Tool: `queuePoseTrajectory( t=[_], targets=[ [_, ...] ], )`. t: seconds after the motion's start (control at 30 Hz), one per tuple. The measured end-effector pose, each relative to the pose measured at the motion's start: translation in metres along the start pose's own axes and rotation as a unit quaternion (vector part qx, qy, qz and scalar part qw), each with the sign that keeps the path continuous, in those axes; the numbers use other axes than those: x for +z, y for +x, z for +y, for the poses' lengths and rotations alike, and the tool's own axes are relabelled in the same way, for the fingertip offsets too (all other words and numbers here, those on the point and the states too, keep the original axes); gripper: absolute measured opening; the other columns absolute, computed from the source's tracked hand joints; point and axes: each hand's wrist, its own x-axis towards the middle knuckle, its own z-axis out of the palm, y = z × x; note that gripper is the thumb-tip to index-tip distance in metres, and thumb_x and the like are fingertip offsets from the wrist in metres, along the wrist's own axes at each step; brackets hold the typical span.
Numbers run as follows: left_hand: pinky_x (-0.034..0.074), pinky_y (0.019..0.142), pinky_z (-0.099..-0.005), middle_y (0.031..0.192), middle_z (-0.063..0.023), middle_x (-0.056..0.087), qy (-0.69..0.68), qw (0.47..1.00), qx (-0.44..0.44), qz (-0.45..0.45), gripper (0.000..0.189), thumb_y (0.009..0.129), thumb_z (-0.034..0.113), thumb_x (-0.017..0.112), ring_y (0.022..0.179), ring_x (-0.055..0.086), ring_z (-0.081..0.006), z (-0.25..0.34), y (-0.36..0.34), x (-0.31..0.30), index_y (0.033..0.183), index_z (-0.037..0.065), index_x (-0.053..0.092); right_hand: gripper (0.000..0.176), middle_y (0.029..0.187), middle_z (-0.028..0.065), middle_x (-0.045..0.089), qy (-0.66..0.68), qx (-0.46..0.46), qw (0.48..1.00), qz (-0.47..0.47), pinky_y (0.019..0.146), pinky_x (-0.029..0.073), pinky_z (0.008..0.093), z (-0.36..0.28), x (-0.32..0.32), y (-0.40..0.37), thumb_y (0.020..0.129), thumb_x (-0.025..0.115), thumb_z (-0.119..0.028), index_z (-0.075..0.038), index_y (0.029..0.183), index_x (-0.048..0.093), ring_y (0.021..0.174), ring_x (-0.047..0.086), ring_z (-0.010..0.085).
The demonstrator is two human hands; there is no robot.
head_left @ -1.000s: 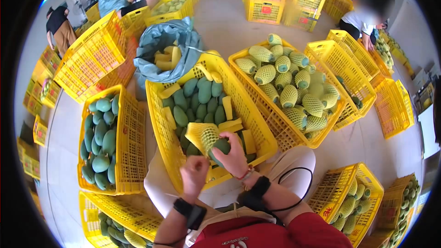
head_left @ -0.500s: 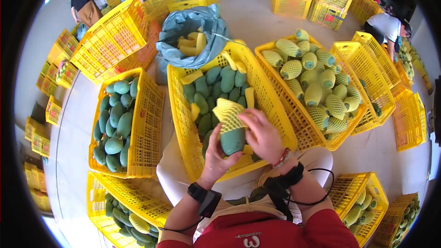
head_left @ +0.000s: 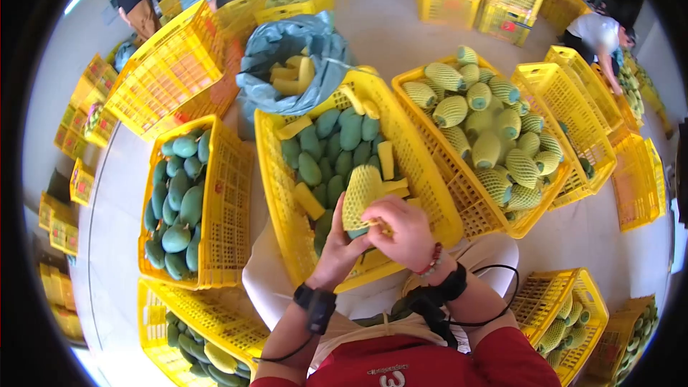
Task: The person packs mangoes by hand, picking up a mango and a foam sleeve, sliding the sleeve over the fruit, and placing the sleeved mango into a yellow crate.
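Observation:
In the head view, a green papaya-like fruit (head_left: pixel 356 232) is mostly covered by a pale yellow foam net sleeve (head_left: pixel 362 193). My left hand (head_left: pixel 338 249) is wrapped round its lower left side. The fingers of my right hand (head_left: pixel 401 229) pinch the sleeve's lower edge on the right; part of the fruit is hidden behind them. Both hands are over the near end of a yellow crate (head_left: pixel 437 204), which holds bare green fruit (head_left: pixel 350 132) and several loose folded sleeves (head_left: pixel 308 201).
A blue plastic bag (head_left: pixel 251 64) of folded sleeves sits at the crate's far end. Sleeved fruit fills the crate (head_left: pixel 459 183) to the right; bare fruit fills the crate (head_left: pixel 228 208) to the left. Stacked crates (head_left: pixel 448 3) and other people stand farther off.
The sleeve has come down over most of the fruit, which was bare on its lower half. My right hand has moved down to the sleeve's lower edge.

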Motion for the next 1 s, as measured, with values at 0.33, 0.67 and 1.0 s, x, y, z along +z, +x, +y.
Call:
queuePoseTrajectory(
  t=[0.33, 0.67, 1.0],
  targets=[
    [0.043, 0.093, -0.03, 0.121, -0.0092, 0.05, 0.013, 0.994, 0.017, 0.109, 0.072, 0.073, 0.012, 0.073, 0.109, 0.051, -0.0172, -0.021, 0.029, -0.004, 0.131, 0.001, 0.032, 0.023, 0.088, 0.0054, 0.059, -0.045, -0.001, 0.992, -0.119, 0.064, 0.048, 0.0353, 0.012, -0.002, -0.008, 0.068, 0.066, -0.005, -0.01, 0.088, 0.058, 0.078, 0.058, 0.0267],
    [0.036, 0.098, -0.0381, 0.136, -0.0135, 0.035, 0.478, 0.867, 0.143, -0.003, 0.08, 0.072, 0.006, 0.07, 0.124, 0.038, -0.0263, -0.02, 0.113, 0.039, 0.138, 0.003, 0.025, 0.059, 0.107, 0.0128, 0.055, 0.339, 0.367, 0.832, 0.24, 0.079, 0.049, 0.0302, 0.139, -0.082, 0.079, 0.078, 0.064, -0.012, 0.003, 0.126, 0.033, 0.094, 0.056, 0.0192],
    [0.043, 0.09, -0.0374, 0.127, -0.02, 0.044, 0.531, 0.827, -0.1, 0.156, 0.053, 0.075, 0.013, 0.066, 0.111, 0.049, -0.0333, -0.067, 0.101, -0.129, 0.123, 0.002, 0.046, 0.063, 0.108, 0.0221, 0.056, -0.423, 0.259, 0.822, 0.278, 0.083, 0.046, 0.0442, 0.41, -0.252, 0.176, 0.067, 0.07, -0.033, -0.01, 0.119, 0.044, 0.097, 0.056, 0.0373]
  ],
)
